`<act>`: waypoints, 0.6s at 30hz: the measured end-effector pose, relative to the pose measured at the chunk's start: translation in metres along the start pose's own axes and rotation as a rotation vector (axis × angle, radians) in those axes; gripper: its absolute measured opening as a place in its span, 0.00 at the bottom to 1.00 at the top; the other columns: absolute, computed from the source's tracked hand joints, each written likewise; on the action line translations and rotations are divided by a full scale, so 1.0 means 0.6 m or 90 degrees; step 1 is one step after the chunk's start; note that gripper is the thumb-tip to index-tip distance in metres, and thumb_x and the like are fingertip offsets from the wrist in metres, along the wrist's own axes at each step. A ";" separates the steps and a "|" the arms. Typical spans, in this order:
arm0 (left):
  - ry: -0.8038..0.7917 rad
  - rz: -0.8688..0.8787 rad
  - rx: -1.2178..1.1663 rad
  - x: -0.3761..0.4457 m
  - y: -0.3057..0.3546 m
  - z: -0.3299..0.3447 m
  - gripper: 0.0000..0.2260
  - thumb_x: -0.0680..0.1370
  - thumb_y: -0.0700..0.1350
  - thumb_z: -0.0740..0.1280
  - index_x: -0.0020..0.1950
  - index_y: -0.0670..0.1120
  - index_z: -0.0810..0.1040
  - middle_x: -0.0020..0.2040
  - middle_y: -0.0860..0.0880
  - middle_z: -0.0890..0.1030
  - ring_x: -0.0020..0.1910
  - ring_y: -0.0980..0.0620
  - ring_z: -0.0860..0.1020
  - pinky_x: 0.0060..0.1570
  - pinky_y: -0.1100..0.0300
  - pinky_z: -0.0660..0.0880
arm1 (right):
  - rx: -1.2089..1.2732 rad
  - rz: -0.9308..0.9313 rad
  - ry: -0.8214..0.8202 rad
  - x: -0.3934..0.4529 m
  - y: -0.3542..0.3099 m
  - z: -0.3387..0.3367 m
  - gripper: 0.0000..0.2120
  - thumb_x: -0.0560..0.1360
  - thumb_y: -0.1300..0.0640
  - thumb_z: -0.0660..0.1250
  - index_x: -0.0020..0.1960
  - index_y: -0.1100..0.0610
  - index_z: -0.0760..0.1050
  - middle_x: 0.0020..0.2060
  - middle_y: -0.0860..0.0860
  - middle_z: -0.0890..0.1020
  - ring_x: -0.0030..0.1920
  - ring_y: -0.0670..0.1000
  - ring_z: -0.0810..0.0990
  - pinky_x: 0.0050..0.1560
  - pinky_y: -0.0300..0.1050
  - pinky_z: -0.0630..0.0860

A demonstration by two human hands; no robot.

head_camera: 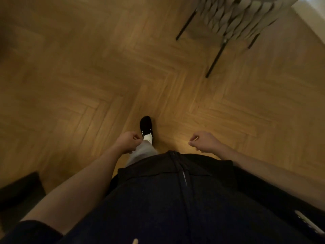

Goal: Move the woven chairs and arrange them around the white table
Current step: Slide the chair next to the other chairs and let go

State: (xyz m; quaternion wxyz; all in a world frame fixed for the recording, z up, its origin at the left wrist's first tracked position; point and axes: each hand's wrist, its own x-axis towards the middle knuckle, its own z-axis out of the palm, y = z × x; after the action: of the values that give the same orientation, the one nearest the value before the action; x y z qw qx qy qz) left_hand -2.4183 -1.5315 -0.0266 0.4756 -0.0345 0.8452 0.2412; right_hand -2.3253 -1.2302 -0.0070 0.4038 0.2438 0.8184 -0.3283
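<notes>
Herringbone wooden floor (pixel 88 76) fills the view, warm yellow light, image slightly blurred. Low left corner: dark block-shaped object (pixel 19 189), identity not readable.

Left hand (pixel 129 142): forearm bare, held low in front of the hip, fingers curled loosely inward. Holds nothing.

Centre: 1 foot in a black shoe with white sock (pixel 146 129) is forward on the floor, grey trouser leg (pixel 142 152) behind it, dark zipped top (pixel 175 199) below. Reads as mid-stride.

Right hand (pixel 204 141): mirrors the other, forearm angled in from the right, fingers loosely curled, nothing in its grasp.

Upper right: 1 grey woven chair with thin black metal legs (pixel 237 16), only its lower part in frame, standing on the floor well apart from both hands. Just beside it, at the right edge, a white edge (pixel 311 20); cannot tell whether it is the white table.

Judgement: step in hand is the approach, walking toward a chair, no contact made. Next move calls for closing the gap, raising both hands and taking hold of the chair's frame or back before lifting or dragging.
</notes>
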 end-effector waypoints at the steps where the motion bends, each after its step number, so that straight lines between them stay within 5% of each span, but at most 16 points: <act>1: -0.009 0.002 0.015 0.022 0.018 -0.023 0.02 0.81 0.44 0.66 0.48 0.48 0.78 0.47 0.45 0.81 0.41 0.49 0.80 0.36 0.58 0.79 | 0.016 0.012 0.007 0.014 -0.009 -0.016 0.06 0.78 0.51 0.69 0.53 0.52 0.80 0.49 0.49 0.81 0.49 0.50 0.82 0.47 0.47 0.81; 9: -0.079 0.059 0.161 0.179 0.160 -0.208 0.07 0.82 0.48 0.66 0.56 0.47 0.79 0.49 0.47 0.82 0.45 0.48 0.82 0.37 0.58 0.80 | 0.149 0.068 0.064 0.102 -0.119 -0.130 0.03 0.77 0.52 0.70 0.48 0.51 0.79 0.43 0.49 0.83 0.42 0.47 0.82 0.36 0.39 0.77; 13: -0.090 0.098 0.242 0.236 0.244 -0.266 0.06 0.82 0.47 0.66 0.57 0.48 0.78 0.50 0.47 0.82 0.45 0.50 0.82 0.37 0.59 0.79 | 0.189 0.060 0.098 0.138 -0.153 -0.171 0.02 0.77 0.53 0.69 0.48 0.51 0.78 0.45 0.47 0.82 0.47 0.48 0.81 0.50 0.47 0.81; 18: -0.117 0.116 0.310 0.313 0.359 -0.307 0.07 0.82 0.47 0.66 0.58 0.47 0.78 0.52 0.46 0.82 0.47 0.48 0.83 0.44 0.54 0.83 | 0.236 0.076 0.121 0.185 -0.153 -0.242 0.07 0.78 0.51 0.70 0.52 0.53 0.79 0.46 0.48 0.81 0.48 0.49 0.81 0.50 0.47 0.80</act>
State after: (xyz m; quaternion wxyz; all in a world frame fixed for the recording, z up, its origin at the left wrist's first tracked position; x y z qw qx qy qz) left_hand -2.7278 -1.3905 -0.0204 0.5208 0.1788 0.8314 0.0751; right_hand -2.5206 -1.1698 -0.0001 0.2915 0.3920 0.7625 -0.4241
